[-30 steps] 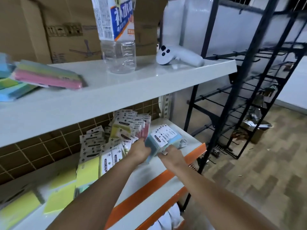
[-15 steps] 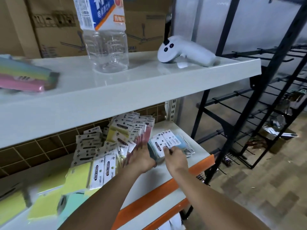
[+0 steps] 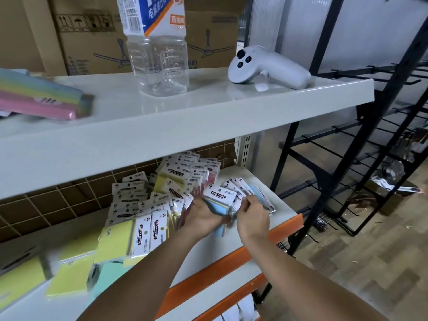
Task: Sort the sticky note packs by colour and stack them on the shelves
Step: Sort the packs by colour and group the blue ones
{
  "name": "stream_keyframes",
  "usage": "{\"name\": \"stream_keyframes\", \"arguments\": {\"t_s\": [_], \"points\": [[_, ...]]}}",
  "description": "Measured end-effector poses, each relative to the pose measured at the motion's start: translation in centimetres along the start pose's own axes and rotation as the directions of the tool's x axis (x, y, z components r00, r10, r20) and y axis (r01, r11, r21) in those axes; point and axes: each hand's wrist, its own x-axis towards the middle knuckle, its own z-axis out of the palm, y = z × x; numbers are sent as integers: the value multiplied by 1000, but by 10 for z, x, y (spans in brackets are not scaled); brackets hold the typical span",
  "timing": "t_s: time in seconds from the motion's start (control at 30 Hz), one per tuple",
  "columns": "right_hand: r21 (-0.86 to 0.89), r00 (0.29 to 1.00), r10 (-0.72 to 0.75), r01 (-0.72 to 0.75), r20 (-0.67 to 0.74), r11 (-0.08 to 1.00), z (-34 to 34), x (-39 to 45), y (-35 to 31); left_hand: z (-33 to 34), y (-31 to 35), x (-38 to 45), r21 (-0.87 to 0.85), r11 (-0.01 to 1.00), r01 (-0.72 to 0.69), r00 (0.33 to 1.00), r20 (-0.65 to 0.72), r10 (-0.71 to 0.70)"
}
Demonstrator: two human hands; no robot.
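On the lower shelf [image 3: 284,213] both hands hold a bunch of blue sticky note packs [image 3: 220,202] with white header cards. My left hand [image 3: 202,217] grips the bunch from the left. My right hand [image 3: 252,220] pinches its right side. More blue packs [image 3: 257,193] lie flat just behind. A heap of mixed packs [image 3: 176,188] with yellow and red ones stands to the left. Yellow packs [image 3: 115,239] lie further left, with a mint green one [image 3: 108,274] in front. Pink and pastel packs [image 3: 39,100] rest on the upper shelf [image 3: 208,117].
A clear plastic bottle [image 3: 159,54] and a white game-style controller [image 3: 266,66] stand on the upper shelf. Cardboard boxes [image 3: 92,38] fill the back. A black wire rack [image 3: 347,147] stands to the right over a wood-pattern floor.
The blue bunch has come down from above the shelf edge to the shelf surface beside the flat blue packs. The camera has moved closer and lower.
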Motion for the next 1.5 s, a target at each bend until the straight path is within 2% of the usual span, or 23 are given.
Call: {"name": "stream_keyframes", "arguments": {"t_s": [0.1, 0.2, 0.3, 0.4, 0.73, 0.9, 0.97, 1.07, 1.13, 1.27, 1.4, 1.5], "points": [[15, 1000, 5, -4, -29, 1000, -1, -5, -5, -4, 4, -11, -17, 1000, 17, 1000, 9, -17], [134, 999, 40, -36, -25, 990, 1, -5, -6, -4, 6, -17, -28, 998, 47, 998, 29, -46], [235, 996, 91, -85, -14, 968, 6, -8, -9, 1, -2, -11, -21, 1000, 19, 999, 46, -18], [265, 989, 146, -142, 6, 954, 2, -7, -8, 4, -13, -2, -15, 1000, -27, 998, 63, 28], [391, 980, 200, -178, -16, 903, 2, -7, -10, -23, -6, -38, -211, 976, -54, 984, 155, 88], [462, 986, 161, -129, -31, 878, 9, -19, -21, -37, -15, -50, -403, 914, 53, 987, 162, 14], [495, 992, 124, -114, 11, 862, 11, -29, -28, -45, -18, -58, -497, 862, 94, 988, 155, -18], [467, 994, 26, -72, 105, 881, 14, -51, -43, -58, -17, -76, -593, 803, 63, 995, 97, -6], [442, 992, -44, -11, 115, 897, 17, -68, -51, -68, -19, -88, -625, 781, 19, 999, 32, 1], [445, 978, -152, 74, 142, 893, 24, -97, -74, -97, -27, -117, -592, 804, -61, 998, -54, 36], [445, 965, -191, 94, 178, 890, 37, -129, -102, -131, -45, -147, -604, 796, -52, 996, -89, -3], [425, 944, -185, 54, 275, 904, 48, -159, -124, -159, -64, -173, -666, 744, -48, 985, -154, -74]]}}
